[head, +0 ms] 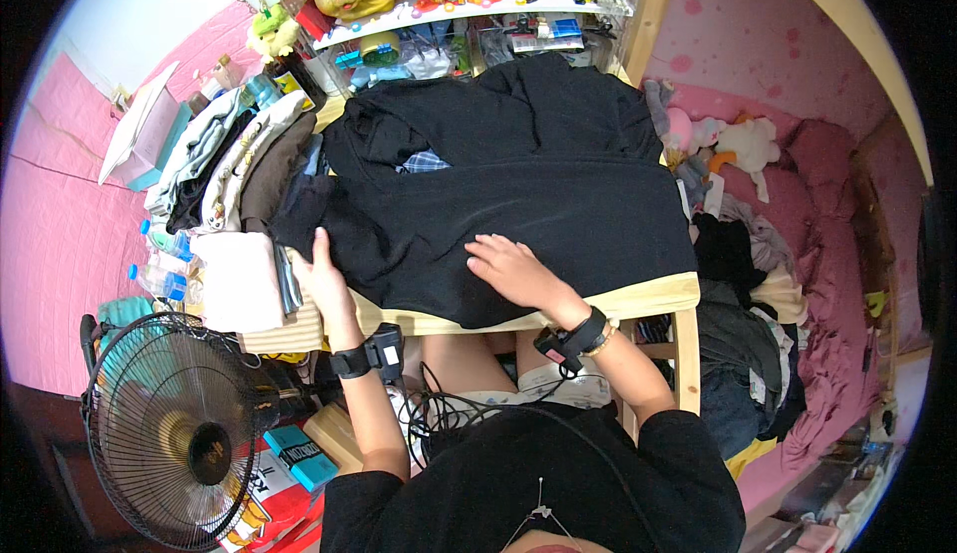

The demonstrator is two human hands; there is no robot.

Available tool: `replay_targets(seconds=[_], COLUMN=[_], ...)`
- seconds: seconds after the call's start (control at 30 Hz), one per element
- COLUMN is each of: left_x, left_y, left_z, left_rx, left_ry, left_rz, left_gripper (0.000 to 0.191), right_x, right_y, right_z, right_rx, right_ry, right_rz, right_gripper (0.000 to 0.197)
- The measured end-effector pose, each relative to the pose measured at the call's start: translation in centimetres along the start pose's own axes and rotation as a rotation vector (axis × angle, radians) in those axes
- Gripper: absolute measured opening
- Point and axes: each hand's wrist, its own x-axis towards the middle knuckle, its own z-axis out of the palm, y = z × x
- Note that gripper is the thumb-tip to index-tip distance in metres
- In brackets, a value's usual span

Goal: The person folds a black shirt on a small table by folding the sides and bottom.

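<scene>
A black long garment, apparently a top with a hood or bunched upper part, lies spread over the wooden table. A patch of blue plaid cloth shows through a gap in it. My right hand rests flat on the garment's near part, fingers slightly apart. At the garment's left edge is my left hand, its thumb raised apart from the fingers and touching the dark cloth. The fingertips are partly hidden beside a folded stack with a white cloth on top.
Folded clothes stand in a row at the left, by plastic bottles. A fan is at lower left. Behind the table rises a shelf with figurines. Heaped clothes and plush toys lie on the bed at right.
</scene>
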Motion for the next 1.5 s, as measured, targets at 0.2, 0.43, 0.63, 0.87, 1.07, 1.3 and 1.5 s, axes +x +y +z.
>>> replay_targets(seconds=[0.2,0.43,0.63,0.87,1.07,1.3,1.5], left_x=[-6.0,-12.7,-13.5,-12.8,-13.0,-13.9,-14.0], left_y=[3.7,0.9,0.9,-0.3,-0.9,-2.5,-1.5], left_z=[5.6,8.2,5.5,1.2,1.5,0.5,-0.5], left_rx=[0.244,0.777,0.882,1.086,1.018,0.99,0.97], left_ry=[-0.503,-1.216,-0.977,-0.865,-0.789,-0.722,-0.795], left_rz=[-0.063,0.491,0.466,0.3,0.319,0.391,0.334], left_gripper=[0.035,0.069,0.073,0.068,0.071,0.066,0.06], right_x=[2.3,1.0,0.4,0.6,5.9,11.9,11.3], right_y=[0.4,1.9,5.7,7.4,0.4,-0.5,1.0], right_z=[-5.0,-6.0,-3.1,-4.5,-6.9,-1.5,-0.2], right_rx=[0.95,1.157,1.245,0.339,-0.29,-0.21,-0.221], right_ry=[-0.062,0.288,0.41,0.389,0.083,-0.511,-0.416], right_rz=[0.369,0.608,0.424,0.539,0.264,0.395,0.392], right_gripper=[0.059,0.064,0.048,0.058,0.057,0.056,0.052])
